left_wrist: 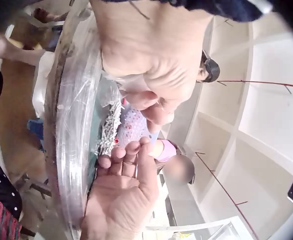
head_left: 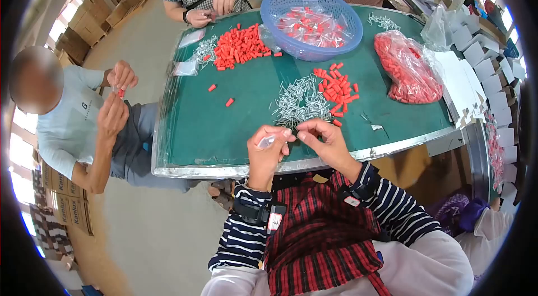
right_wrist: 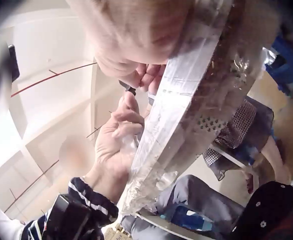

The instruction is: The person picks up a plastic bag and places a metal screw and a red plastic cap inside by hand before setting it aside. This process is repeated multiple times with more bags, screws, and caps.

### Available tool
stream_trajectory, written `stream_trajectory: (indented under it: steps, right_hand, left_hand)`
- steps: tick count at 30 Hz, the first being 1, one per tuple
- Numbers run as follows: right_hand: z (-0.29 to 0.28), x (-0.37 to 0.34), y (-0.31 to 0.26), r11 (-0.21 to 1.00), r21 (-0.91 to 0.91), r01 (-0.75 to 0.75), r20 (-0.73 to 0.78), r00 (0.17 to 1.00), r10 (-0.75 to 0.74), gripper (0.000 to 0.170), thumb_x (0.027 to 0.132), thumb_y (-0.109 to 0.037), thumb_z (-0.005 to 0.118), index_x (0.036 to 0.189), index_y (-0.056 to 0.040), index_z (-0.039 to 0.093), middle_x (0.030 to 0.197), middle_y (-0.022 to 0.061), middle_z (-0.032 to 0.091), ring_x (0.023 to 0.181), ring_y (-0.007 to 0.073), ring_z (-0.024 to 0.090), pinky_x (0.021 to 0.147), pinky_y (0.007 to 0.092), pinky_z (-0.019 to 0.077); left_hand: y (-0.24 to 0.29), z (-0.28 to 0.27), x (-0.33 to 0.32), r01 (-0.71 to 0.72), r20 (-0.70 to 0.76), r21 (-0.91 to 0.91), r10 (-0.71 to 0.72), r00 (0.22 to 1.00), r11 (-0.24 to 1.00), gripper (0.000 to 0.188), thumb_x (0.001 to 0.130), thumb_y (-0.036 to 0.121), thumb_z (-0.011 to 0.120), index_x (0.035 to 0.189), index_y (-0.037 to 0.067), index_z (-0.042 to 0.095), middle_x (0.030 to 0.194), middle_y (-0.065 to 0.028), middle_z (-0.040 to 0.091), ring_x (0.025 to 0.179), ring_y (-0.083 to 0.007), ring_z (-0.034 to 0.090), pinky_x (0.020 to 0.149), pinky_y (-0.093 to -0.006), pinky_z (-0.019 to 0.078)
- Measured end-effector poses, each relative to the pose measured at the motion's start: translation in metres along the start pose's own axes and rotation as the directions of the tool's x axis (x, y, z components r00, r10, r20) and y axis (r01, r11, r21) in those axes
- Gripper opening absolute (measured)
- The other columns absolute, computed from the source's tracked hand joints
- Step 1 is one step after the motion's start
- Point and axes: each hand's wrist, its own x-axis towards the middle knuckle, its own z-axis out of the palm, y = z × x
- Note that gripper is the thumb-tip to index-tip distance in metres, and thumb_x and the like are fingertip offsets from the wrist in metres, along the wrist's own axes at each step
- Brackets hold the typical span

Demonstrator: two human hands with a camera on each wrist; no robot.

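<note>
My left hand (head_left: pixel 265 151) holds a small clear plastic bag (head_left: pixel 266 141) against its palm and fingers, over the table's front edge. Close beside it is my right hand (head_left: pixel 328 145), thumb and forefinger drawn together, fingertips almost meeting the left ones. Between the fingertips in the right wrist view shows a small dark piece (right_wrist: pixel 128 87), pinched by the right hand; what it is I cannot tell. Just beyond both hands lies a heap of silver screws (head_left: pixel 302 100), with a pile of red plastic plugs (head_left: pixel 338 87) at its right side.
The green table (head_left: pixel 202 128) has a metal rim. On it stand a blue basket (head_left: pixel 269 21) of filled bags, a large bag of red plugs (head_left: pixel 404 66), another red pile (head_left: pixel 241 45) and white cards (head_left: pixel 457 86). A seated person (head_left: pixel 84 122) works at the left; others sit opposite.
</note>
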Motion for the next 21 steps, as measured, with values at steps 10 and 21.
stream_trajectory:
  steps: [10,21]
  right_hand:
    - [0.002,0.002,-0.001,0.992,-0.107,0.065,0.089,0.995,-0.056,0.017,0.083,-0.012,0.069,0.096,-0.0028,0.064,0.081,0.0016,0.059,0.072,0.0087,0.055,0.06,0.0248,0.0413]
    - [-0.021,0.008,0.037,0.946,-0.273,0.175,0.041,0.985,-0.17,0.013,0.091,-0.011,0.059,0.093,0.0008,0.062,0.085,0.0039,0.061,0.08,0.0115,0.055,0.071,0.0268,0.0457]
  left_hand:
    - [-0.019,0.007,0.001,-0.175,0.082,0.262,0.159,0.984,0.949,0.022,0.092,0.021,0.062,0.081,0.002,0.059,0.065,-0.002,0.058,0.054,-0.0045,0.048,0.048,-0.0217,0.0386]
    - [-0.052,0.02,0.016,-0.545,0.365,0.759,0.459,0.81,0.357,0.012,0.086,0.017,0.054,0.089,0.006,0.054,0.086,-0.0186,0.058,0.076,-0.0406,0.06,0.063,-0.0478,0.0473]
